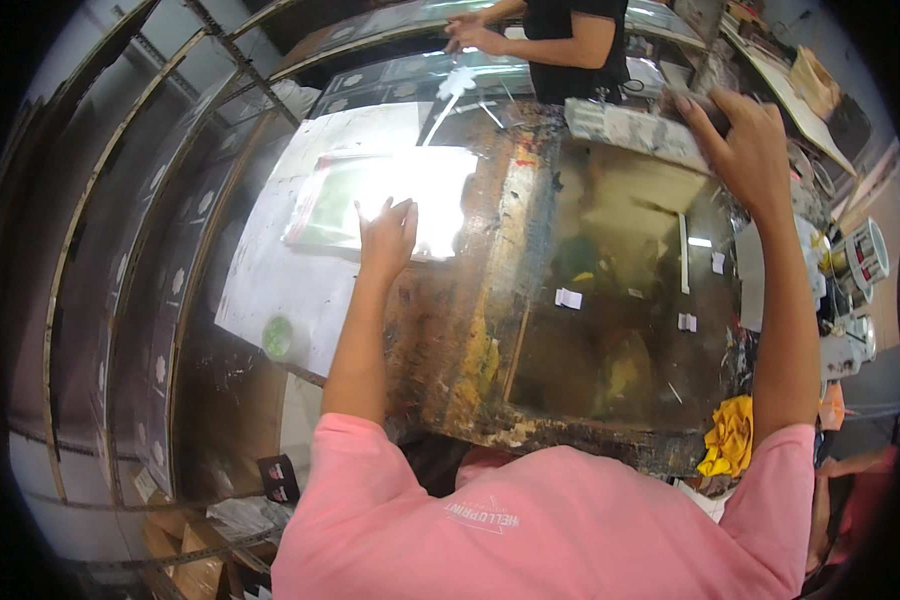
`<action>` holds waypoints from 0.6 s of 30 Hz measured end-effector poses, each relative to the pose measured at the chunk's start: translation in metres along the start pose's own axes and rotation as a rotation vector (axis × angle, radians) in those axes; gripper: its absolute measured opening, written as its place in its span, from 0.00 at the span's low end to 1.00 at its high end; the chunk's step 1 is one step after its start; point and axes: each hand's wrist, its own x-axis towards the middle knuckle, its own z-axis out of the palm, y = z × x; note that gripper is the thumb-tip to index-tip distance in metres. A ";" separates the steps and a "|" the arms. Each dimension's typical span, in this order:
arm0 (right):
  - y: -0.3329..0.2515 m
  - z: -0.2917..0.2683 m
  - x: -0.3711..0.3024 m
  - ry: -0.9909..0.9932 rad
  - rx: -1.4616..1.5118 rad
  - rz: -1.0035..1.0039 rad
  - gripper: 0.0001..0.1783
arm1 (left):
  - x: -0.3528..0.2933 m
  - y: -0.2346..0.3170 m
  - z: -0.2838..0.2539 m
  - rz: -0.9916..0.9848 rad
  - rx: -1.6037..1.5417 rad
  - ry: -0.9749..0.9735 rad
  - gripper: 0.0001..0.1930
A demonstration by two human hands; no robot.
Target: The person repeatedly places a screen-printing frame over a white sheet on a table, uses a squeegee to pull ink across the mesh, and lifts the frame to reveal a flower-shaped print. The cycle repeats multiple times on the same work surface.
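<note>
My left hand (388, 238) rests with spread fingers on a stack of clear plastic sheets (330, 205), which glares strongly at its right side. The stack lies on white paper (260, 255) at the table's left. At the far right, my right hand (745, 145) is raised with curled fingers, at the end of a stained whitish bar (635, 132). What the fingers close round is blurred and partly hidden. Nearer me than the bar lies a dark, glossy glass-like panel (590, 350), with small white pieces (568, 298) and a narrow white strip (684, 252) on it.
A green round lump (277, 338) sits on the paper's near edge. A yellow cloth (728, 437) hangs by the right corner, below several paint cans (860, 250). Metal racks (120, 270) stand left. Another person (575, 45) works across the table; a red sleeve (870, 510) shows lower right.
</note>
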 end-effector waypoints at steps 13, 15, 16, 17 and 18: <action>0.008 -0.004 0.008 0.010 0.017 0.007 0.35 | -0.061 0.270 0.122 0.463 -0.042 -0.438 0.67; 0.008 -0.006 0.013 -0.040 0.068 0.031 0.35 | -0.068 0.301 0.135 0.538 -0.091 -0.383 0.66; 0.009 -0.007 0.016 -0.022 0.089 0.015 0.35 | -0.071 0.314 0.140 0.574 -0.111 -0.355 0.65; 0.009 -0.007 0.018 -0.008 0.111 -0.001 0.35 | -0.074 0.323 0.144 0.588 -0.126 -0.326 0.65; 0.010 -0.006 0.020 0.005 0.136 -0.017 0.35 | -0.076 0.332 0.148 0.598 -0.136 -0.314 0.65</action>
